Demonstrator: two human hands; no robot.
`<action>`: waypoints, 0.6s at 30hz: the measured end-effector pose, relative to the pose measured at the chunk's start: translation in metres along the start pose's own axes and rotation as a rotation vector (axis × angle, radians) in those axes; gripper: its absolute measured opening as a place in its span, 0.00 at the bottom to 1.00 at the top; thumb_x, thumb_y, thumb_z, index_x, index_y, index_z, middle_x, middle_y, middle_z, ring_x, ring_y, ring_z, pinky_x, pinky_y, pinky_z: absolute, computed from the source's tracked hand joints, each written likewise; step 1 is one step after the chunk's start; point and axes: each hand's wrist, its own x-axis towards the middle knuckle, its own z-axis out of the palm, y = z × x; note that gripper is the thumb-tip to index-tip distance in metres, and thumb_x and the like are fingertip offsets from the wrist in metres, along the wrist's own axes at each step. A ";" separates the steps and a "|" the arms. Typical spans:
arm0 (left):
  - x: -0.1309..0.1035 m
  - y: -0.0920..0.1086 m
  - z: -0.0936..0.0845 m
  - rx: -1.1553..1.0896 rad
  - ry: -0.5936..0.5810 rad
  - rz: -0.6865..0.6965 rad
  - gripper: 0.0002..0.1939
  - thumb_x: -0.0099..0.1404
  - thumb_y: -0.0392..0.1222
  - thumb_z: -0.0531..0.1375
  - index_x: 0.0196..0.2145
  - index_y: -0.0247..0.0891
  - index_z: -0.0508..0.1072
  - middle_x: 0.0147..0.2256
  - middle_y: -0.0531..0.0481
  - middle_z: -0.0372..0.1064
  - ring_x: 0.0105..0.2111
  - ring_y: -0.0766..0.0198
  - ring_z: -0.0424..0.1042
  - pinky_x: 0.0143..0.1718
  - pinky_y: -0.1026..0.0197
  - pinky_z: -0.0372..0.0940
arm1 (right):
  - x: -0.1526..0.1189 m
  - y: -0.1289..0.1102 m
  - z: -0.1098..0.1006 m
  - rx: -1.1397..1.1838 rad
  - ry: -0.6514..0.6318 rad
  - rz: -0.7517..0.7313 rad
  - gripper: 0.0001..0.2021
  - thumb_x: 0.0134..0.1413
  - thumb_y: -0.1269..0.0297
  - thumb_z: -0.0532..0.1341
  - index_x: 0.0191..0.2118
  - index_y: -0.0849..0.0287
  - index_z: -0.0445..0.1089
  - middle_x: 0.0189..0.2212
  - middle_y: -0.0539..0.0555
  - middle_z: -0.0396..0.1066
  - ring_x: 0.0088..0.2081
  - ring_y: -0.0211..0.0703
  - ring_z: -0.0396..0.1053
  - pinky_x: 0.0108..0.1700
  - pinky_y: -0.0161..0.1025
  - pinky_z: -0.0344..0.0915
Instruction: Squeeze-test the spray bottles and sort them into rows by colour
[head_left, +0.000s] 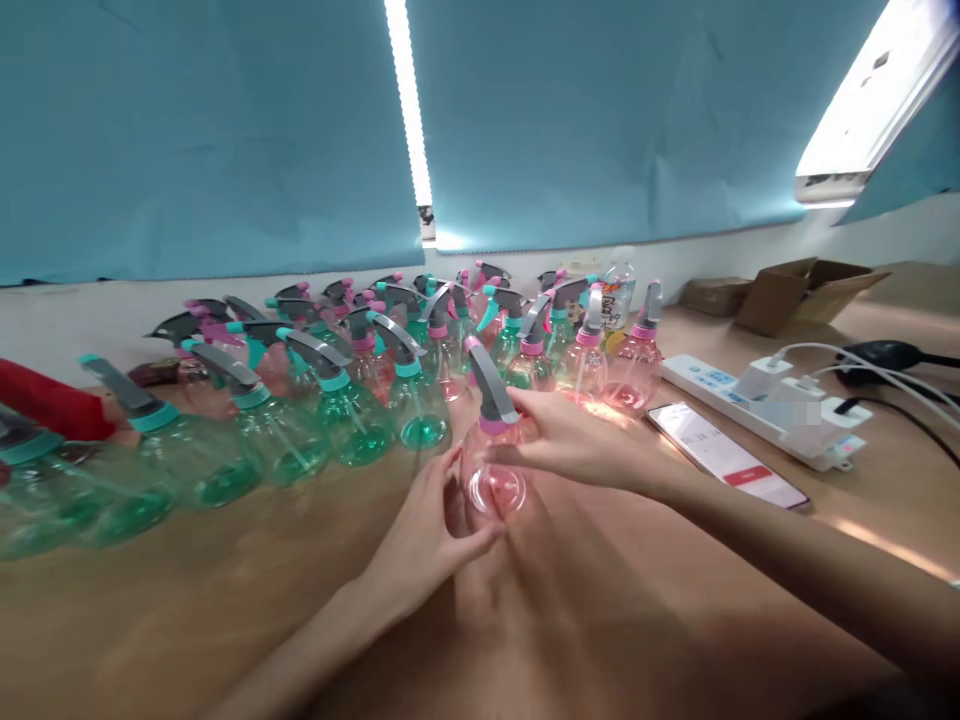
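A clear pink spray bottle (496,492) with a grey and pink trigger head stands upright on the table in front of me. My left hand (420,545) curves round its lower left side, thumb across the near side at the base. Just below the pink collar, my right hand (566,440) grips the bottle from the right, with its fingers partly hidden behind it. A green spray bottle (420,425) stands close behind my left hand. Behind my right hand is another pink spray bottle (634,375).
Several green and pink spray bottles crowd the table's back and left. On the right lie a phone (724,455), a white power strip (780,425) with plugs and cables, and an open cardboard box (795,295). A red sleeve (52,400) shows at far left.
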 end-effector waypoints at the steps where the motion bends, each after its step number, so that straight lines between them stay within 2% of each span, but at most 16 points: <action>1: 0.003 0.003 0.007 -0.089 -0.029 0.021 0.40 0.57 0.45 0.68 0.62 0.44 0.53 0.61 0.42 0.57 0.58 0.46 0.62 0.56 0.45 0.60 | -0.007 -0.001 -0.004 0.026 -0.040 -0.036 0.11 0.53 0.58 0.63 0.40 0.58 0.67 0.39 0.53 0.73 0.39 0.45 0.70 0.37 0.39 0.63; 3: 0.005 0.010 0.019 -0.214 -0.084 0.054 0.40 0.57 0.46 0.68 0.61 0.45 0.54 0.59 0.43 0.60 0.57 0.46 0.64 0.54 0.46 0.63 | -0.019 -0.001 -0.010 0.064 -0.098 -0.108 0.12 0.53 0.58 0.63 0.42 0.56 0.68 0.40 0.51 0.73 0.40 0.44 0.70 0.38 0.37 0.63; 5: 0.004 0.016 0.028 -0.239 -0.092 0.056 0.41 0.57 0.46 0.68 0.62 0.45 0.53 0.57 0.43 0.63 0.55 0.46 0.66 0.53 0.46 0.64 | -0.026 0.001 -0.015 0.095 -0.115 -0.117 0.15 0.52 0.57 0.64 0.44 0.54 0.68 0.41 0.50 0.73 0.41 0.43 0.70 0.38 0.36 0.64; 8: 0.002 0.021 0.038 -0.196 -0.074 0.031 0.44 0.55 0.47 0.69 0.63 0.44 0.51 0.55 0.42 0.64 0.53 0.44 0.67 0.51 0.44 0.65 | -0.032 0.000 -0.018 0.119 -0.053 0.015 0.22 0.47 0.56 0.67 0.48 0.54 0.66 0.40 0.50 0.73 0.39 0.43 0.71 0.35 0.35 0.64; 11: 0.003 0.023 0.047 -0.186 -0.083 0.062 0.44 0.55 0.49 0.70 0.62 0.43 0.52 0.56 0.41 0.63 0.55 0.43 0.65 0.53 0.42 0.63 | -0.034 -0.006 -0.014 0.057 0.069 0.108 0.27 0.43 0.55 0.69 0.51 0.53 0.65 0.34 0.49 0.74 0.35 0.43 0.71 0.32 0.35 0.64; 15: 0.008 0.027 0.055 -0.179 -0.120 0.123 0.44 0.57 0.50 0.69 0.62 0.44 0.49 0.56 0.41 0.62 0.56 0.45 0.64 0.55 0.44 0.61 | -0.031 -0.007 -0.003 -0.033 0.286 0.091 0.20 0.49 0.49 0.64 0.48 0.48 0.69 0.30 0.47 0.73 0.30 0.42 0.70 0.28 0.36 0.61; 18: 0.010 0.026 0.053 -0.106 -0.147 0.145 0.42 0.58 0.53 0.67 0.62 0.44 0.50 0.58 0.41 0.59 0.57 0.45 0.61 0.56 0.42 0.60 | -0.027 -0.007 0.000 -0.019 0.344 0.059 0.11 0.51 0.58 0.61 0.41 0.50 0.70 0.27 0.48 0.71 0.28 0.41 0.69 0.26 0.36 0.60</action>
